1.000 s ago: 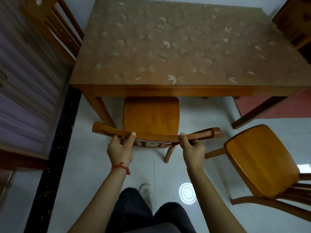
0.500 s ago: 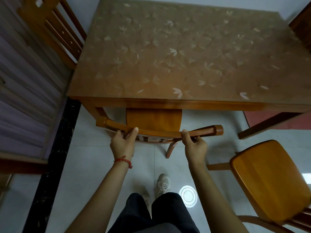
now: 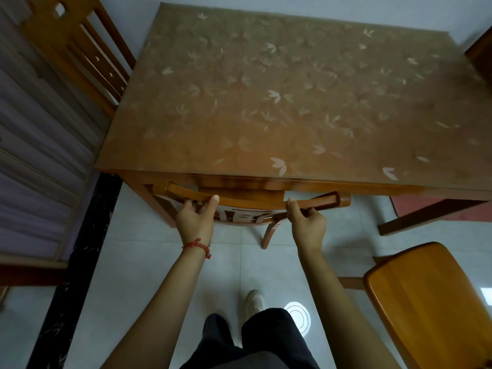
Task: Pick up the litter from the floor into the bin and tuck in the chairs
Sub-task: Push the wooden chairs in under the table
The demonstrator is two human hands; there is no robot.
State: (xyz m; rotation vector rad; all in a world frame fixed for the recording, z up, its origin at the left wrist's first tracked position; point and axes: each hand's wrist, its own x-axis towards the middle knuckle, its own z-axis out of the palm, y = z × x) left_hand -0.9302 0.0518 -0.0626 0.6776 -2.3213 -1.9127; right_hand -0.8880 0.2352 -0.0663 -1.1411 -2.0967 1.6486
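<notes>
A wooden chair (image 3: pixel 253 202) stands against the near edge of the table (image 3: pixel 266 102), its seat almost wholly hidden beneath the tabletop. My left hand (image 3: pixel 195 219) grips the left part of its curved top rail. My right hand (image 3: pixel 307 222) grips the right part of the same rail. A second wooden chair (image 3: pixel 426 299) stands out on the floor at the lower right, its seat fully in view. No litter or bin shows.
Another wooden chair (image 3: pixel 80 49) stands at the table's left side. A dark chair back (image 3: pixel 482 51) is at the far right edge. A cabinet or shelving unit (image 3: pixel 34 155) fills the left. My legs and one shoe (image 3: pixel 254 302) are on the pale tiles below.
The chair in my hands has slid forward under the table; its seat, plainly visible a second ago, is now nearly all hidden. I have stepped closer to the table.
</notes>
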